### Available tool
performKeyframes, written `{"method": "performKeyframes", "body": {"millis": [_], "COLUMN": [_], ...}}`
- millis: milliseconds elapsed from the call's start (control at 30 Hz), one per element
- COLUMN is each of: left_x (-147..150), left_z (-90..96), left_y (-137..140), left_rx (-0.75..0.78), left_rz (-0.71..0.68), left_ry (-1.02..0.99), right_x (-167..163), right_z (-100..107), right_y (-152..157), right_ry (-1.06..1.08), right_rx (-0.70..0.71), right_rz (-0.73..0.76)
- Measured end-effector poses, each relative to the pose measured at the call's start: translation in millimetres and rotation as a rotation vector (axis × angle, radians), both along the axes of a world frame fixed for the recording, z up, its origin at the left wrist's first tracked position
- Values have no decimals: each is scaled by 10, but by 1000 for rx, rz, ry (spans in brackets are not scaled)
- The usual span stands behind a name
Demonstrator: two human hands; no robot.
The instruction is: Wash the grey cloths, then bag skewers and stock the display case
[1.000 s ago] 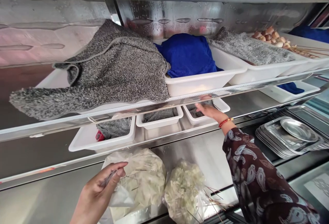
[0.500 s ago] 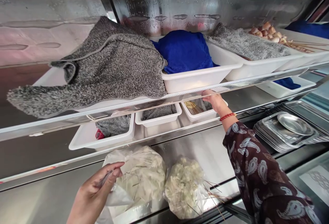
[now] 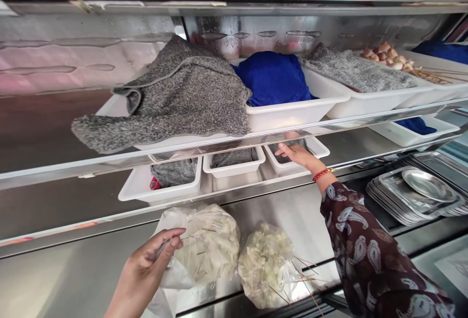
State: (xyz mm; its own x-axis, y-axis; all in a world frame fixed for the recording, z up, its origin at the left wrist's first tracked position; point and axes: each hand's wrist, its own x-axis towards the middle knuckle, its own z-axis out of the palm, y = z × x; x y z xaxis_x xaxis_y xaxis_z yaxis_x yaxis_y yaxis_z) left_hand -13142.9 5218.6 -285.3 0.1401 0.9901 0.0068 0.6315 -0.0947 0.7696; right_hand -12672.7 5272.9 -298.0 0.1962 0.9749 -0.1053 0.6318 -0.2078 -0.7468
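My left hand (image 3: 146,271) is low in the view, thumb and fingers pinched on the top of a clear plastic bag (image 3: 208,245) of pale skewered food lying on the steel counter. A second bag (image 3: 265,264) of the same lies to its right, with skewer sticks poking out. My right hand (image 3: 298,155), with a red bead bracelet and a patterned sleeve, reaches onto the middle shelf. Its fingers lie flat on the grey cloth (image 3: 283,158) that covers a small white tray (image 3: 318,148). The shelf rail hides the fingertips.
Two more white trays (image 3: 161,194) (image 3: 234,168) with grey cloths sit left of that one. On the upper shelf, trays hold a big grey cloth (image 3: 183,94), a blue cloth (image 3: 274,77) and skewered balls (image 3: 387,55). Stacked metal trays (image 3: 413,196) are at right.
Half a second ago my right hand held the grey cloth up, showing skewers in the tray; now the cloth is back down under the hand. The view shifted right. My left hand stayed on the bag.
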Motion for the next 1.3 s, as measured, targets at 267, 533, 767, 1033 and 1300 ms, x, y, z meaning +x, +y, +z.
{"method": "performKeyframes", "body": {"millis": [267, 533, 767, 1033, 1300], "left_x": [-138, -584, -775, -1113, -1073], "left_z": [175, 132, -1, 94, 120], "left_y": [-183, -77, -20, 203, 712], "left_rx": [24, 314, 336, 474, 469], "left_rz": [-37, -9, -20, 253, 182], "left_ry": [-74, 40, 29, 351, 409], "right_x": [-348, -1581, -2653, -3043, -2983], "right_z": [-105, 90, 134, -7, -160], "right_y": [-97, 86, 644, 1108, 1190], "right_ry": [-91, -182, -525, -631, -488], "right_rx": [247, 364, 258, 26, 19], "right_rz": [-5, 434, 725, 818, 793]}}
